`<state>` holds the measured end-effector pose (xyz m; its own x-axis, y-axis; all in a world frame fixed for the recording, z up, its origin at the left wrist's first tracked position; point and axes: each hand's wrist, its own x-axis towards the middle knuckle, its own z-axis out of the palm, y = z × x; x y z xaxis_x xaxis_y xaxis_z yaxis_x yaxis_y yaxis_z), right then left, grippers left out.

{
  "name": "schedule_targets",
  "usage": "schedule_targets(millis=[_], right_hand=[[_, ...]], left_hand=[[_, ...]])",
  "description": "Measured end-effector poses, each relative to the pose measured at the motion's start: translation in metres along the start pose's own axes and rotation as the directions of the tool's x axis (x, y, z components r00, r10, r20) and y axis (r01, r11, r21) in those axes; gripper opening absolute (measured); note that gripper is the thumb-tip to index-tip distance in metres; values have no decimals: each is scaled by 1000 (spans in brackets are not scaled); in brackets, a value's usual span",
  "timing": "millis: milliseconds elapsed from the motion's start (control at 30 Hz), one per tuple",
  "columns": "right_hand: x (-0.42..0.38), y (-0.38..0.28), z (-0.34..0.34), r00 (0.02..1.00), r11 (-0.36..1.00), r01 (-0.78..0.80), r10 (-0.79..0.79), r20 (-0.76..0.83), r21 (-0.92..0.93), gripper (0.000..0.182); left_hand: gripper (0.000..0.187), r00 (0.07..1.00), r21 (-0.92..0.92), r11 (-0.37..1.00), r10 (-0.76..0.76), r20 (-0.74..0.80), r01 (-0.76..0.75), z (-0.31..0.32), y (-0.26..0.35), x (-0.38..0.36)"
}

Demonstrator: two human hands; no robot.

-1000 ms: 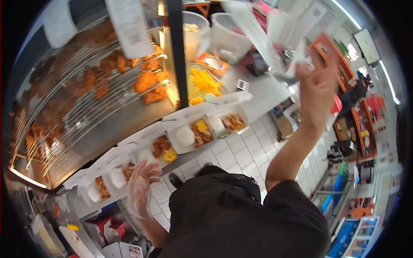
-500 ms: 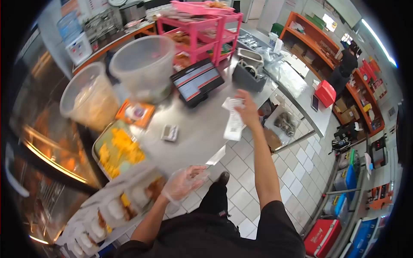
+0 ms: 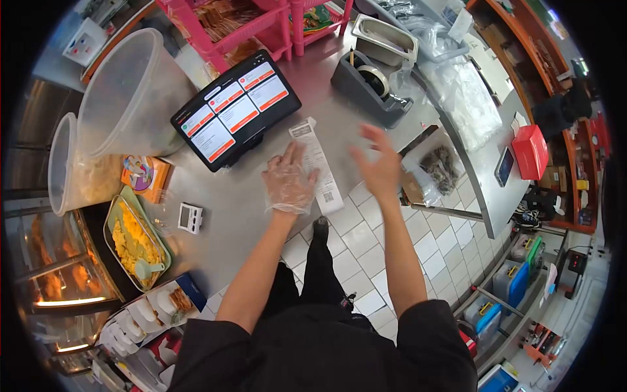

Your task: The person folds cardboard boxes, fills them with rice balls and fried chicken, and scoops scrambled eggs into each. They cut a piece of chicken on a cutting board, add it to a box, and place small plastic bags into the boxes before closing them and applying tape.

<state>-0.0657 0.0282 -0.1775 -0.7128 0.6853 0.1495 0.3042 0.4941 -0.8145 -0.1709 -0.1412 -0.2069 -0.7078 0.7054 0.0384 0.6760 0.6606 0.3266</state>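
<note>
A long printed receipt (image 3: 321, 171) lies on the steel counter (image 3: 241, 209), its lower end at the counter's edge. My left hand (image 3: 289, 179), in a clear plastic glove, lies flat with fingers apart at the receipt's left side, touching it. To the right of the paper my bare right hand (image 3: 379, 162) hovers, slightly blurred, fingers spread and holding nothing. Behind the left hand stands a tablet (image 3: 238, 108) with a lit screen of order boxes. A grey tape dispenser (image 3: 369, 91) is beyond the right hand.
Plastic tubs (image 3: 127, 98), a tray of yellow food (image 3: 134, 242), a small timer (image 3: 190, 217) and a box of filled buns (image 3: 147, 313) are on the left. Pink racks (image 3: 228, 32) stand behind. A side table at right bears a red box (image 3: 530, 152) and a phone (image 3: 503, 166).
The receipt, held up by my right hand before, now lies on the counter. My left hand has moved up and forward onto it. The right hand has let go, and the view has turned downward.
</note>
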Motion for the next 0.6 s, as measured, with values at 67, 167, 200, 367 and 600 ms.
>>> schedule_targets(millis=[67, 167, 200, 367, 600], right_hand=[[7, 23, -28, 926, 998, -1, -22, -377, -60, 60], [51, 67, -35, 895, 987, 111, -149, -419, -114, 61], [65, 78, -33, 919, 970, 216, -242, -310, -115, 62], [60, 46, -14, 980, 998, -6, -7, -200, -64, 62], [48, -3, -7, 940, 951, -305, 293, -172, -43, 52]], left_hand=[[58, 981, 111, 982, -140, -133, 155, 9, 18, 5], [61, 973, 9, 983, -179, -144, 182, 28, 25, 22], [61, 970, 1, 981, -189, -150, 192, 33, 19, 23], [58, 984, -72, 982, 175, -36, -177, 12, -15, -21], [55, 997, -28, 999, 34, -66, -35, 10, 10, -19]])
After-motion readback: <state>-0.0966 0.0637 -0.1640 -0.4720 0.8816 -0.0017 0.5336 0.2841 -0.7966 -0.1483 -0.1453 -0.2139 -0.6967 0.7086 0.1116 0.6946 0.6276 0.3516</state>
